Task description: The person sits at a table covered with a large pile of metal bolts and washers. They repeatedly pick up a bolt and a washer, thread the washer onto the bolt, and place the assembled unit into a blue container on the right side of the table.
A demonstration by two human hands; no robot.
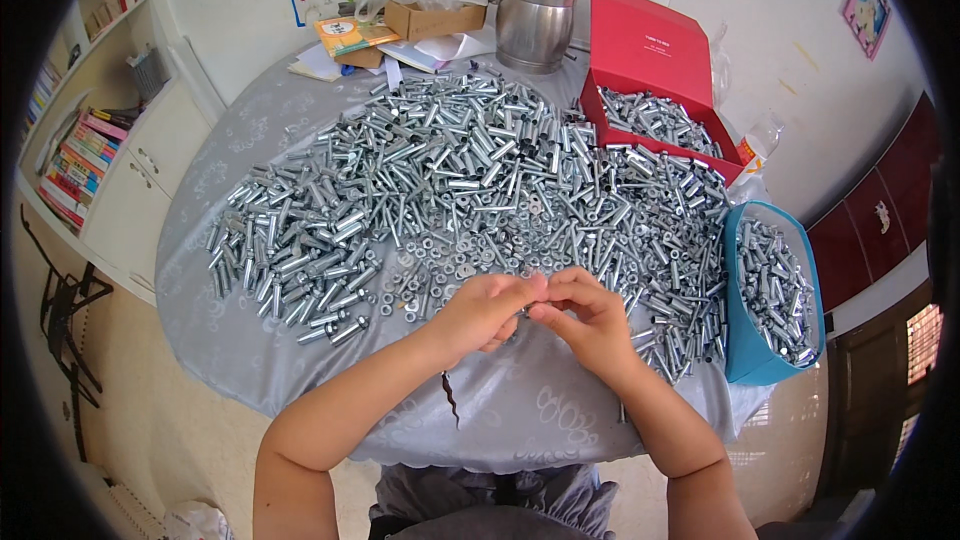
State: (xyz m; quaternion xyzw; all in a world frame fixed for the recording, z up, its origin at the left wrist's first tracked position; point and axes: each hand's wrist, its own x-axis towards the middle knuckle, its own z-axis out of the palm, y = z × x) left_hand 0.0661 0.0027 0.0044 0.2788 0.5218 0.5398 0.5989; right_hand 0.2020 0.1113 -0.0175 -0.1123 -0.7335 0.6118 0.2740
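Above the near edge of a large heap of metal hardware, my left hand (pixel 485 310) and my right hand (pixel 588 320) meet with their fingertips together. Both are closed in a pinch. A bit of shiny metal shows between them, but the fingers cover most of it and its kind cannot be made out. Beyond my hands spread loose washers and nuts (pixel 465 270). Sleeve anchor bolts (pixel 300 275) lie at the left of the heap, and long thin bolts (pixel 610 210) lie among the parts farther right.
An open red box (pixel 725 162) filled with metal parts stands at the back right. A teal bin (pixel 758 368) of bolts sits at the right edge. Behind the heap are a steel canister (pixel 537 25), a cardboard box (pixel 435 20) and papers on the grey tablecloth (pixel 240 350).
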